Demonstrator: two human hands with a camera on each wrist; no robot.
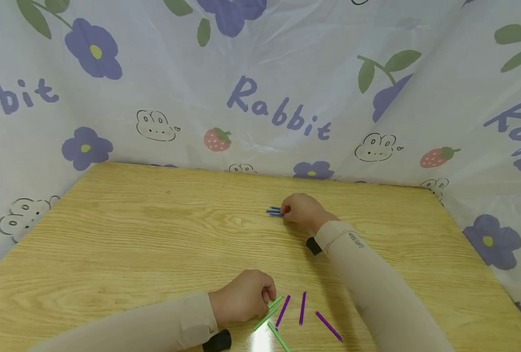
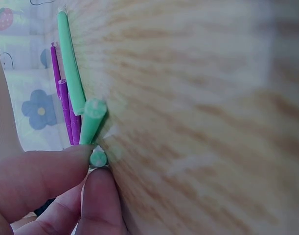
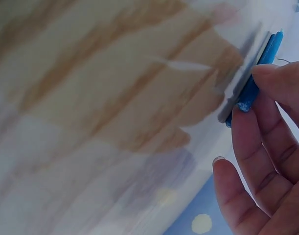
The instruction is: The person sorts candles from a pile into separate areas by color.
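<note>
My left hand [image 1: 244, 297], near the front of the table, pinches a thin green candle [image 2: 98, 158] between thumb and fingertips. A second green candle [image 1: 266, 318] lies right beside it, and a third green candle [image 1: 279, 337] lies closer to the front edge. Just right of these are three purple candles [image 1: 302, 308], spaced apart at different angles. Farther back, my right hand [image 1: 303, 211] has thumb and finger on a blue candle [image 3: 252, 93]. Several blue candles [image 1: 274, 211] lie side by side there, their right ends hidden by the hand.
The wooden table [image 1: 154, 234] reaches back to a white curtain [image 1: 278, 58] printed with flowers and rabbits, which also hangs along both sides. A dark wrist strap [image 1: 217, 341] shows under the left sleeve, another [image 1: 314, 246] under the right.
</note>
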